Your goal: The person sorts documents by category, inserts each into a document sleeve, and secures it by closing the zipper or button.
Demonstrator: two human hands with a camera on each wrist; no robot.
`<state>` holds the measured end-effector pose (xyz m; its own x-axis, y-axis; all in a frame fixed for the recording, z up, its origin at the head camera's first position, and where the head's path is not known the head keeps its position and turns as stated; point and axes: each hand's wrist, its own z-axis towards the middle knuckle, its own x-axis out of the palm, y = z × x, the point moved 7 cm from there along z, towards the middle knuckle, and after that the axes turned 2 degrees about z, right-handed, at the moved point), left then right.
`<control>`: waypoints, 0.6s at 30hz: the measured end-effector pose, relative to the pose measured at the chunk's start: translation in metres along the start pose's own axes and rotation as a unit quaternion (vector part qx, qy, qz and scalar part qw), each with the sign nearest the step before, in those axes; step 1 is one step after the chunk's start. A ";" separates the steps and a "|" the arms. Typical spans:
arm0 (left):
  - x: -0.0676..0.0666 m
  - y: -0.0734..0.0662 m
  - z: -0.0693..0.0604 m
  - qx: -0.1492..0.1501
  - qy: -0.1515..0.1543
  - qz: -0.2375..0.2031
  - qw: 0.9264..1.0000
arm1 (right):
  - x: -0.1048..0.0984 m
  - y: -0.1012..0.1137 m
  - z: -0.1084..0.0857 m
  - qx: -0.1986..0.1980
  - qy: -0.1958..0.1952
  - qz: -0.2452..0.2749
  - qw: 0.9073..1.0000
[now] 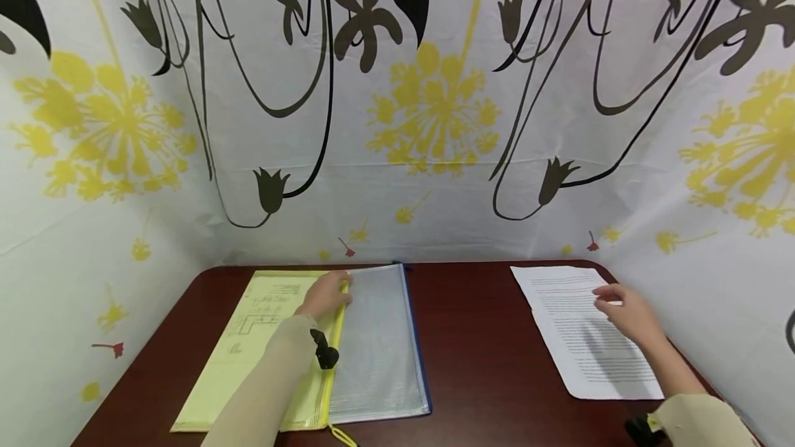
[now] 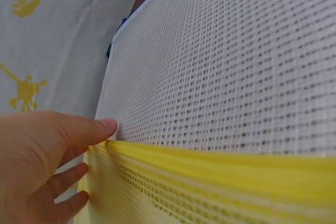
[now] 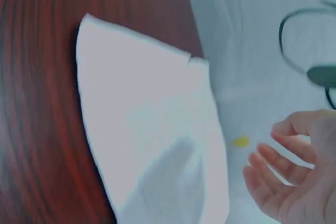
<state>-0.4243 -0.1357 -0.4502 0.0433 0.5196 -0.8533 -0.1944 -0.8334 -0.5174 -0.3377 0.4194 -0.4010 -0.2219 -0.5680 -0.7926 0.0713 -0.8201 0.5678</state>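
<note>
A yellow mesh zip folder, with a drawn sheet showing through it, lies at the left of the table. My left hand pinches its top right corner by the yellow zip edge; in the left wrist view, the thumb of that hand lies along the corner. Partly beneath the yellow folder is a clear mesh folder with a blue edge. Over at the right, my right hand hovers above printed sheets of paper, its fingers loosely bent and holding nothing. In the right wrist view, the paper looks blurred.
The dark red-brown table shows between the clear folder and the paper. Patterned cloth hangs behind the table and along both sides. A yellow zip pull loop sticks out at the folder's near end.
</note>
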 end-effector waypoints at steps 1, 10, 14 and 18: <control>0.000 -0.001 -0.001 -0.003 0.001 0.002 1.000 | -0.003 -0.008 0.001 0.009 -0.007 -0.011 1.000; -0.004 -0.005 -0.010 -0.060 0.000 0.028 0.998 | -0.012 -0.059 -0.007 0.081 -0.020 -0.073 0.994; -0.004 -0.007 -0.016 -0.072 0.002 0.024 0.997 | -0.008 -0.072 -0.012 0.108 -0.003 -0.089 0.990; -0.003 -0.009 -0.022 -0.084 0.007 0.043 0.996 | -0.002 -0.078 -0.014 0.149 0.032 -0.097 0.984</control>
<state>-0.4006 -0.1338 -0.4443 0.0477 0.4441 -0.8947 -0.0310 -0.8946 -0.4457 -0.3295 0.4836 -0.4468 -0.1417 -0.4135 -0.8994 -0.2562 -0.8623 0.4368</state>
